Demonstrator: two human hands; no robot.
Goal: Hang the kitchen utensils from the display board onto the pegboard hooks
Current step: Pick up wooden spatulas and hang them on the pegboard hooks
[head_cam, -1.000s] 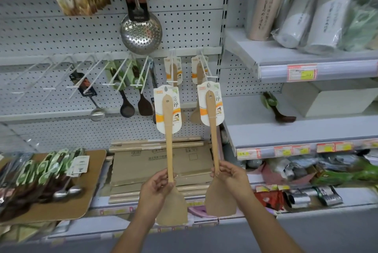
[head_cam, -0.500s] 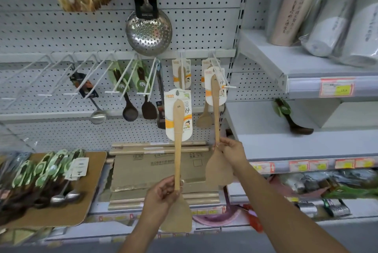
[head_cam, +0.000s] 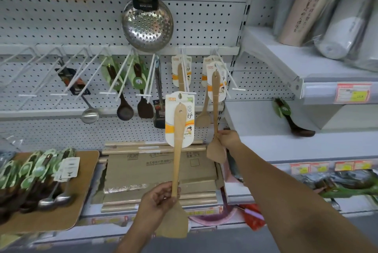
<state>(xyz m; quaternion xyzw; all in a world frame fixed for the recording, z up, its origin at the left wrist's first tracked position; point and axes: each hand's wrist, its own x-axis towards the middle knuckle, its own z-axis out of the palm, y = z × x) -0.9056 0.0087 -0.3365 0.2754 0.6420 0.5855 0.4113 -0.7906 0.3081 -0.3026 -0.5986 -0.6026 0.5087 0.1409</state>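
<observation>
My left hand [head_cam: 158,199] grips a wooden spatula [head_cam: 177,156] by its lower handle, blade down, its white and orange card uppermost and in front of the pegboard [head_cam: 204,19]. My right hand [head_cam: 229,140] pinches a second wooden spatula [head_cam: 215,105] just above its blade. That spatula's carded top is up at the rightmost white hook [head_cam: 227,74], beside another spatula hanging there; whether the card hangs on the hook I cannot tell. One more carded spatula [head_cam: 181,72] hangs on the hook to the left.
A steel skimmer [head_cam: 147,25], a steel ladle [head_cam: 90,114], dark spoons [head_cam: 124,109] and tongs hang on the board; several hooks at left are bare. A brown display board [head_cam: 86,181] with green-carded utensils lies lower left. Cardboard boxes [head_cam: 159,166] lie below. White shelves [head_cam: 306,146] stand right.
My right hand has lifted its spatula up and back to the rightmost hook. My left hand and its spatula rose slightly and stay in front of the board.
</observation>
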